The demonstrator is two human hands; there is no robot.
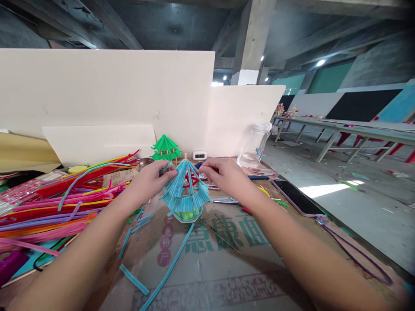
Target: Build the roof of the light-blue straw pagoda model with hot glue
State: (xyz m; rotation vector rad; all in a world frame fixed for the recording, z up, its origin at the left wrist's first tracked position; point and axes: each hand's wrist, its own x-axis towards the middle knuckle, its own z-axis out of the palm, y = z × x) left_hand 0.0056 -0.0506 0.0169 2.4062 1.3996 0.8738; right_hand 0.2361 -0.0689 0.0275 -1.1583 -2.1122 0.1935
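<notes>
Blue model tower (186,196) upright on bench (259,276), likely central for two-sided access. Left hand (158,176) pinches a blue strip (166,168); right hand (220,172) curled beside tower, can't tell grip closure or contents.

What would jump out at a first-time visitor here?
Probably the light-blue tiered model in the middle, with a left hand and a right hand at either side of its upper tier. Next, likely the heap of colourful strips at the left. Behind, a small green-roofed model stands out against the white board.
</notes>
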